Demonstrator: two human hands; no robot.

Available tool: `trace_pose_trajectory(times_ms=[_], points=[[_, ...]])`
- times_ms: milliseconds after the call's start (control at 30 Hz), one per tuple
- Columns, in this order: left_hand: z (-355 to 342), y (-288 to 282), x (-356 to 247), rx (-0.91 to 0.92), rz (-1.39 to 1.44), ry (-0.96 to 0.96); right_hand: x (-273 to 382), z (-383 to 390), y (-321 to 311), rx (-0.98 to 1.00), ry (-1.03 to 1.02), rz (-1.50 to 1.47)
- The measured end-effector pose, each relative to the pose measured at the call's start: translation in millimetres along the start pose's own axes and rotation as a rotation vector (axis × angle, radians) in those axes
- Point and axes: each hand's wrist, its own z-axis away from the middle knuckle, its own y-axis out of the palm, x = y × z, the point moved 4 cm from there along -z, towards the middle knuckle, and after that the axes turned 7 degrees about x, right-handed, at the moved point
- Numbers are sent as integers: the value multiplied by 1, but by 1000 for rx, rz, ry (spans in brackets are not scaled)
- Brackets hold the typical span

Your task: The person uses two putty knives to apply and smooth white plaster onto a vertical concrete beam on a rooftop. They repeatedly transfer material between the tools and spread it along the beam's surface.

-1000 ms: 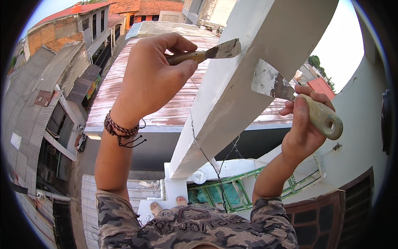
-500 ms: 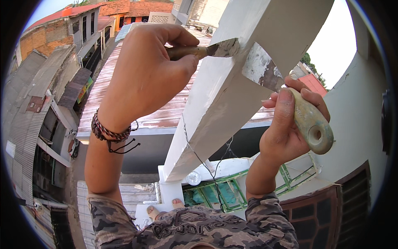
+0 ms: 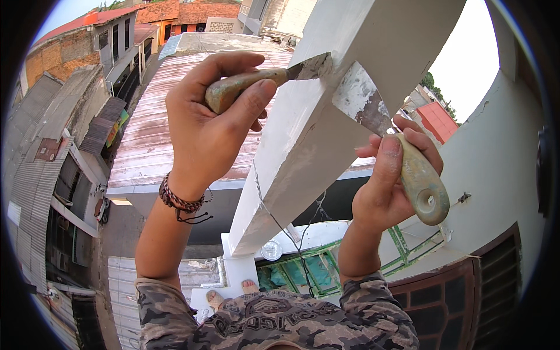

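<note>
My left hand [image 3: 204, 134], closed with the thumb along the handle, holds a putty knife [image 3: 242, 86]. Its smeared blade meets the left edge of a white pillar [image 3: 303, 157]. A second putty knife [image 3: 421, 175], with a worn pale-green handle and a hole near the end, is gripped in my right hand [image 3: 379, 195]. White paste coats its wider blade, which lies against or very close to the pillar's right face; contact is hard to make out. The two blades are close together, either side of the pillar's edge.
My feet [image 3: 214, 300] stand on a narrow white ledge beside the pillar's base, near a round clear lid or dish [image 3: 271, 251]. Dark wires [image 3: 300, 251] hang by the pillar. A green metal frame [image 3: 408, 248] lies below; a rusty metal roof [image 3: 151, 140] and a street drop away left.
My left wrist has turned and shifted right and down, showing more of its handle. My right hand and its putty knife have moved slightly left and down.
</note>
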Motion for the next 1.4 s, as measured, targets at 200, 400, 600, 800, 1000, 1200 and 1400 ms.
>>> trace_pose_trajectory(times_ms=[200, 400, 600, 800, 1000, 1200, 1400], points=[[-2, 3, 21, 33, 158, 28, 1, 7, -1, -54, 178, -56], [-10, -3, 12, 119, 98, 53, 1, 5, -3, -42, 168, -17], [-14, -8, 18, 140, 62, 63, 3, 5, -2, -75, 153, -42], [-13, -6, 19, 140, 37, 64, 2, 4, -2, -81, 125, -6], [-15, -3, 17, 192, 48, 56, 2, 4, -1, -129, 192, -107], [-10, 1, 9, 162, 13, 82, 6, 2, 2, -50, 127, 68], [-3, 12, 2, 119, -41, 82, 9, 1, 4, -25, 93, 79]])
